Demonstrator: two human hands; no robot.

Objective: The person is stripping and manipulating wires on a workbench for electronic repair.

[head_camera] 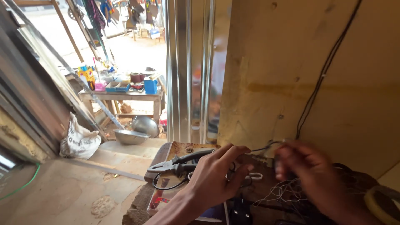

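— The left hand (218, 173) is pinching one end of a thin black wire (260, 148) between thumb and fingertips, closed lightly around it.

— And the right hand (310, 171)?

— It is gripping the wire's other end near the wooden wall panel (291, 62), fingers curled shut; the hand is blurred, so the exact grip is unclear.

— Where is the wire lying?

— It is stretching between both hands, just above the cluttered tabletop (175, 148). Black-handled steel pliers (179, 162) are resting just beside the left hand, and a tangle of thin pale wires (279, 191) is sitting beneath the right one.
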